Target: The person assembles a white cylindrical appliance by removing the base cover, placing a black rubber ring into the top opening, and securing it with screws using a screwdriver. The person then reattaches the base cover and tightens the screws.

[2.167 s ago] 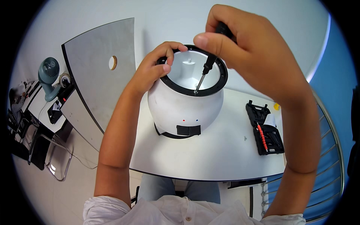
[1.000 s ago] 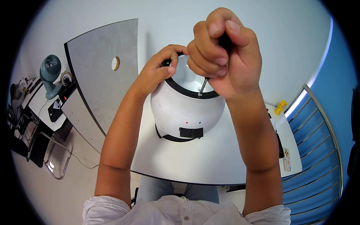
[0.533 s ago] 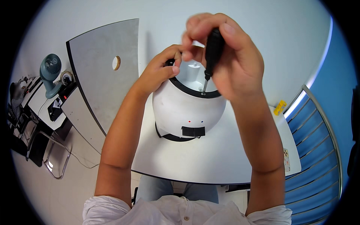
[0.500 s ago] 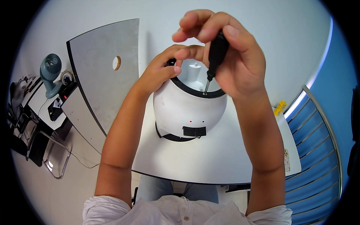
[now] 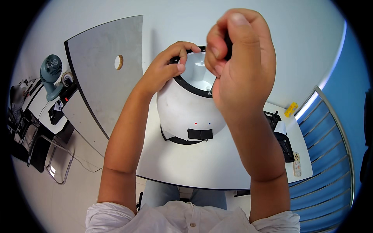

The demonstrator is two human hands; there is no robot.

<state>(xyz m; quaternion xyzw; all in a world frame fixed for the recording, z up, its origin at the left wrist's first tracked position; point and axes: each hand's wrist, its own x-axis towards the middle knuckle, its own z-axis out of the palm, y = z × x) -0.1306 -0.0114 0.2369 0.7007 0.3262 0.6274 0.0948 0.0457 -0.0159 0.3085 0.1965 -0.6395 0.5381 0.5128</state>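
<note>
White, round tub (image 5: 186,106), open upward: we logged it on the table (image 5: 175,165), between both hands. Black rim (image 5: 193,89): this circled the opening. Black screwdriver (image 5: 228,47), mostly hidden: we judged its long axis steep, running down from the right hand (image 5: 244,62) to the rim's near side; tip contact we could not tell. The right hand, nearer that side, was curled tightly around it. The left hand (image 5: 162,73), half curled, gripped the rim's left. Tool case (image 5: 286,146): right of the tub.

Vessel (image 5: 190,110) on table (image 5: 175,167); panel (image 5: 101,73), fan (image 5: 51,70) left; tool case (image 5: 286,147), remote (image 5: 297,165) right
</note>
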